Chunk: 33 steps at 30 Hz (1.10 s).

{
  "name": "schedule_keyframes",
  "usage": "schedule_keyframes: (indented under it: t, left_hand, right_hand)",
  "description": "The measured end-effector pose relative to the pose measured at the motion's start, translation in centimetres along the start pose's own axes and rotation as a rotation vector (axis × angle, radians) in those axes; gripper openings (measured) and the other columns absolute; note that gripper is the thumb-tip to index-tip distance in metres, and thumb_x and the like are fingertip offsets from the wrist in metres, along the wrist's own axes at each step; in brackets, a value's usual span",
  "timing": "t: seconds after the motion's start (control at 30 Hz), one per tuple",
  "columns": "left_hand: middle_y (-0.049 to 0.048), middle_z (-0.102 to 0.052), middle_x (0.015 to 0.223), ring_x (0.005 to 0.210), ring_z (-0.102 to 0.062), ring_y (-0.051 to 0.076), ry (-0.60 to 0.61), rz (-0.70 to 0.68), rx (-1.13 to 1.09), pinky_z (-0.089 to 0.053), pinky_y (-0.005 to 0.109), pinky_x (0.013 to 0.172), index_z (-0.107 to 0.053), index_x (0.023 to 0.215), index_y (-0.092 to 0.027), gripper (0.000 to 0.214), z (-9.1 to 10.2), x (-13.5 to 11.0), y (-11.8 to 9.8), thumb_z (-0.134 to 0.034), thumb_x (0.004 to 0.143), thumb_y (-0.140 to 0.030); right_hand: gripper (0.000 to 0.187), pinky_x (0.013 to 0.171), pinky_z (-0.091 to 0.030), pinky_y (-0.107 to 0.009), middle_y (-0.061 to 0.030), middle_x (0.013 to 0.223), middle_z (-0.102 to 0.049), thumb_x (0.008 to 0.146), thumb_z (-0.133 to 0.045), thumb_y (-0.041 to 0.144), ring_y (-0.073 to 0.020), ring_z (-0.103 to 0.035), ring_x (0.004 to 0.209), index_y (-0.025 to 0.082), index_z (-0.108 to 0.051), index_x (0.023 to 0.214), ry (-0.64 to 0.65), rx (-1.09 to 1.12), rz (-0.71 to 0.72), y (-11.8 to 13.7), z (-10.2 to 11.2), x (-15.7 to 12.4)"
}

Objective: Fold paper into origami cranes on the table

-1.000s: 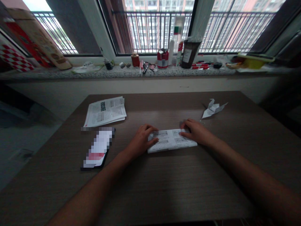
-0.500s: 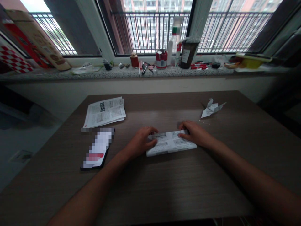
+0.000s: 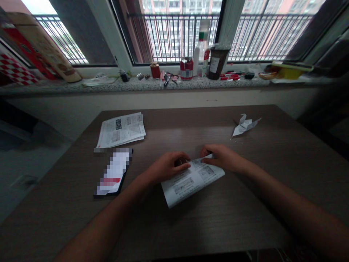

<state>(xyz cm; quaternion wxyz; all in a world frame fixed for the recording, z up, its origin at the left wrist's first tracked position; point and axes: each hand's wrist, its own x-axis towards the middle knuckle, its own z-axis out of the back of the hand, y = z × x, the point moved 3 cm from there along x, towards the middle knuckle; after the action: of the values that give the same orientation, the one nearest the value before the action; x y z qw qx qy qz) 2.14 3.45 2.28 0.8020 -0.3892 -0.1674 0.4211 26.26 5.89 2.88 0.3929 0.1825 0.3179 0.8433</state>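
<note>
A folded printed paper (image 3: pixel 188 183) lies at the middle of the dark wooden table (image 3: pixel 207 218), turned so its near left corner points toward me. My left hand (image 3: pixel 169 165) pinches the paper's far edge at the left, fingers curled. My right hand (image 3: pixel 222 157) grips the same far edge a little to the right, fingers closed on it. The two hands sit close together, almost touching. The part of the paper under both hands is hidden.
A stack of printed sheets (image 3: pixel 121 128) lies at the table's far left, with a phone (image 3: pixel 114 171) just in front of it. A folded paper figure (image 3: pixel 244 124) rests at the far right. The stone windowsill (image 3: pixel 136 84) holds a red can (image 3: pixel 186 68), bottles, a cup and small items.
The paper has turned from lying flat and straight across to slanted, with its near edge spread toward me. Both hands moved inward along its far edge and closed on it.
</note>
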Motion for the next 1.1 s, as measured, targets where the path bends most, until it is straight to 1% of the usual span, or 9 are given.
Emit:
schedule_keyframes:
  t: [0.17,0.3,0.4,0.6,0.67,0.8,0.87,1.0,1.1]
  left_hand:
    - [0.0028,-0.072,0.085,0.076,-0.065,0.018,0.035,0.041,-0.096,-0.048,0.027,0.065,-0.073,0.097,-0.02,0.02,-0.8,0.1,0.3,-0.062,0.096,-0.037]
    - [0.0036,-0.072,0.088,0.079,-0.066,0.019,-0.055,0.054,-0.176,-0.051,0.029,0.069,-0.071,0.092,-0.019,0.018,-0.9,-0.1,1.1,-0.063,0.095,-0.035]
    - [0.005,-0.073,0.094,0.085,-0.067,0.02,-0.133,0.065,-0.207,-0.053,0.032,0.072,-0.07,0.094,-0.019,0.017,-0.7,-0.4,1.2,-0.063,0.096,-0.034]
    - [0.006,-0.071,0.1,0.088,-0.069,0.021,-0.214,0.117,-0.296,-0.056,0.033,0.074,-0.067,0.099,-0.019,0.019,-1.2,-0.8,0.5,-0.061,0.099,-0.037]
    - [0.0058,-0.071,0.101,0.088,-0.07,0.021,-0.233,0.131,-0.338,-0.057,0.034,0.074,-0.064,0.099,-0.019,0.018,-1.6,-0.8,0.5,-0.061,0.099,-0.037]
    - [0.0069,-0.071,0.104,0.092,-0.07,0.022,-0.229,0.139,-0.409,-0.059,0.035,0.078,-0.062,0.102,-0.019,0.019,-2.4,-0.8,0.6,-0.061,0.099,-0.038]
    - [0.0076,-0.071,0.105,0.095,-0.069,0.023,-0.218,0.141,-0.414,-0.059,0.035,0.077,-0.061,0.102,-0.02,0.019,-2.8,-0.9,0.5,-0.061,0.099,-0.039]
    - [0.0087,-0.07,0.105,0.096,-0.069,0.023,-0.175,0.168,-0.454,-0.058,0.035,0.077,-0.061,0.102,-0.019,0.021,-3.2,-1.1,0.4,-0.061,0.099,-0.039]
    - [0.009,-0.071,0.103,0.093,-0.07,0.023,-0.12,0.182,-0.522,-0.057,0.033,0.074,-0.06,0.1,-0.018,0.022,-3.4,-1.2,0.4,-0.063,0.098,-0.039]
  right_hand:
    - [0.014,0.082,-0.055,-0.036,-0.0022,0.1,-0.074,0.089,-0.073,0.028,-0.0209,-0.069,0.092,0.026,-0.068,0.102,-0.068,0.104,-0.018,-0.5,-0.6,0.2]
    - [0.046,0.082,-0.062,-0.04,-0.0081,0.11,-0.071,0.09,-0.074,0.04,-0.024,-0.071,0.095,0.025,-0.059,0.13,-0.197,0.308,-0.123,-2.8,-0.9,-0.1]
    - [0.049,0.083,-0.064,-0.045,-0.0142,0.121,-0.071,0.094,-0.069,0.042,-0.0278,-0.073,0.101,0.025,-0.054,0.137,-0.275,0.387,-0.222,-4.3,-0.8,-0.5]
    - [0.043,0.095,-0.061,-0.051,-0.0167,0.125,-0.072,0.094,-0.07,0.048,-0.0328,-0.071,0.112,0.024,-0.061,0.129,-0.452,0.482,-0.323,-4.5,-0.5,-1.6]
    - [0.043,0.095,-0.061,-0.05,-0.0176,0.127,-0.071,0.096,-0.066,0.049,-0.0326,-0.071,0.113,0.023,-0.06,0.13,-0.424,0.523,-0.361,-4.0,-0.9,-1.6]
    - [0.034,0.091,-0.063,-0.048,-0.0182,0.127,-0.072,0.102,-0.053,0.048,-0.0314,-0.072,0.113,0.023,-0.056,0.125,-0.261,0.674,-0.341,-2.8,-2.1,-1.3]
    - [0.033,0.088,-0.063,-0.047,-0.0171,0.122,-0.074,0.099,-0.058,0.047,-0.0312,-0.074,0.109,0.025,-0.053,0.123,-0.27,0.752,-0.351,-2.3,-2.5,-1.2]
    - [0.042,0.083,-0.063,-0.045,-0.0094,0.103,-0.077,0.085,-0.078,0.044,-0.0288,-0.076,0.093,0.026,-0.052,0.112,-0.385,0.899,-0.4,-1.9,-2.9,-1.1]
    - [0.045,0.078,-0.061,-0.041,-0.005,0.092,-0.076,0.077,-0.085,0.041,-0.0257,-0.075,0.084,0.025,-0.055,0.108,-0.419,0.928,-0.403,-1.7,-3.0,-1.1]
